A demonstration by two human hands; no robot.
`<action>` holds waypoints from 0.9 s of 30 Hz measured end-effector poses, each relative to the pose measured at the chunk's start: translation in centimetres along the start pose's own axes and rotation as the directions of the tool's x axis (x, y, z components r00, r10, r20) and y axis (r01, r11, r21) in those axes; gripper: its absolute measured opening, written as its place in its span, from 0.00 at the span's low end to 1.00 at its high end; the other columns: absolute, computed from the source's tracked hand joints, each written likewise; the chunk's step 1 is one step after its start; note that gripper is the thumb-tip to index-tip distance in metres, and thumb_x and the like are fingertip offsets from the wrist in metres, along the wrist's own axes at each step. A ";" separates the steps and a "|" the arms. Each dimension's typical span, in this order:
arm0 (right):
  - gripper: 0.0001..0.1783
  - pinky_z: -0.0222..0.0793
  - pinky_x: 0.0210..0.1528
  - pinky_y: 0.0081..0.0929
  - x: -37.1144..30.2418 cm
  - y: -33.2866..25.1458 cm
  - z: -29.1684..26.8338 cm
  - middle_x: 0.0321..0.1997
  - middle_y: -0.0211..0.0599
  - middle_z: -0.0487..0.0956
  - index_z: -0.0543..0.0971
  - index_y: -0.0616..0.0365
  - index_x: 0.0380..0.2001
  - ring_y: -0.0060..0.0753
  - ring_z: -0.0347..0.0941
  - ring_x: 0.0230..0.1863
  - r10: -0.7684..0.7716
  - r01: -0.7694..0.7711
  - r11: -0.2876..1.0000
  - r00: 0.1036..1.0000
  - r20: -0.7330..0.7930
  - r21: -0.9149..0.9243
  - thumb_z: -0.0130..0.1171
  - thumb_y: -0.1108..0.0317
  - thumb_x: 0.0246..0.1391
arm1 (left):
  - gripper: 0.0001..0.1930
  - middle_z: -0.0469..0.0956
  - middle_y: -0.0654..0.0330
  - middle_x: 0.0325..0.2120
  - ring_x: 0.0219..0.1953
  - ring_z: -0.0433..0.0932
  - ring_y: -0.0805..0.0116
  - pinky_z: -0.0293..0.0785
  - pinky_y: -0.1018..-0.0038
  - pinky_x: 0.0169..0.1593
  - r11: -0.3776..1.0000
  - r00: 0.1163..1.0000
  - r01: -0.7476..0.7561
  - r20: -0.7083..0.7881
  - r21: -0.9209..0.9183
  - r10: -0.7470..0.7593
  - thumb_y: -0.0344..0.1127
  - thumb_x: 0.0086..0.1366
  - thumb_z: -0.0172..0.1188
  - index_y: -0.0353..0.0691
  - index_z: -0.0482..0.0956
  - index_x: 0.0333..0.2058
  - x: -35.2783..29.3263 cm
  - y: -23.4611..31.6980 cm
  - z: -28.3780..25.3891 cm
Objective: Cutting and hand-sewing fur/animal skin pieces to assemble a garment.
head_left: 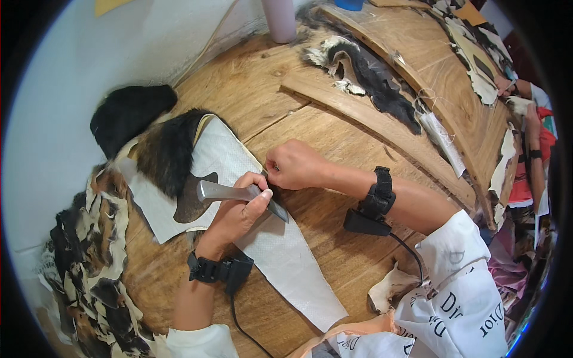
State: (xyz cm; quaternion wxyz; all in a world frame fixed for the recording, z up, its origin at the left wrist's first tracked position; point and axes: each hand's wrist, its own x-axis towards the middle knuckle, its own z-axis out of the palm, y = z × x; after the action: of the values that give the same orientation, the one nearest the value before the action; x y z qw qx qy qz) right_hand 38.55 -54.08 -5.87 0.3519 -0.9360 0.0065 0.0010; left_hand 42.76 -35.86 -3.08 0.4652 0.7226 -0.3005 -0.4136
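My left hand (236, 215) is closed round a grey metal tool (225, 192). One end of it flares out, and the other tapers to a dark flat tip; I cannot tell its exact kind. Beneath lies a long piece of textured white sheet (292, 274), with black and brown fur (170, 149) along its upper left part. My right hand (292, 164) is closed with the knuckles up, beside the white sheet's right edge and touching or nearly touching my left fingertips. What its fingers hold is hidden. A dark brown patch (196, 197) shows under the tool's flared end.
Black fur (131, 116) lies against the wall, and a heap of fur scraps (101, 262) at the left. Wooden strips (376, 134), a black-and-white fur piece (373, 80) and a pink cylinder (279, 21) are farther back. Another person's hands (507, 86) work at the far right.
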 end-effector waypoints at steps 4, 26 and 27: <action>0.09 0.70 0.30 0.36 -0.2 0.4 -0.7 0.21 0.46 0.77 0.79 0.57 0.22 0.46 0.74 0.25 -0.057 0.058 0.996 0.998 -0.022 0.075 0.54 0.64 0.41 | 0.12 0.64 0.64 0.29 0.33 0.63 0.75 0.62 0.77 0.40 0.990 0.983 -0.100 -0.147 0.099 0.114 0.42 0.62 0.51 0.40 0.65 0.36 0.6 -0.4 0.0; 0.07 0.66 0.29 0.23 -1.0 -4.3 -4.9 0.19 0.34 0.74 0.79 0.58 0.27 0.27 0.70 0.23 0.170 -0.157 0.817 0.985 0.028 0.554 0.59 0.67 0.46 | 0.19 0.75 0.52 0.36 0.34 0.74 0.64 0.71 0.71 0.38 0.919 0.810 0.157 -0.579 0.362 0.089 0.42 0.55 0.60 0.37 0.76 0.41 -4.4 0.5 -2.0; 0.07 0.66 0.29 0.23 -0.5 -3.5 -4.9 0.19 0.34 0.74 0.79 0.58 0.27 0.27 0.70 0.23 0.172 -0.160 0.818 0.985 0.030 0.552 0.59 0.67 0.46 | 0.16 0.75 0.52 0.36 0.34 0.74 0.62 0.70 0.70 0.39 0.901 0.700 0.231 -0.706 0.367 0.108 0.42 0.55 0.60 0.37 0.77 0.38 -4.6 -0.7 -3.7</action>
State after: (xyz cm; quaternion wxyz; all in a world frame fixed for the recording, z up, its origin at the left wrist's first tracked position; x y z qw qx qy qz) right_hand 38.09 -54.71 0.16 0.6055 -0.7903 0.0914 0.0198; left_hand 43.86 -30.27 -1.44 0.3596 0.9191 -0.1555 -0.0414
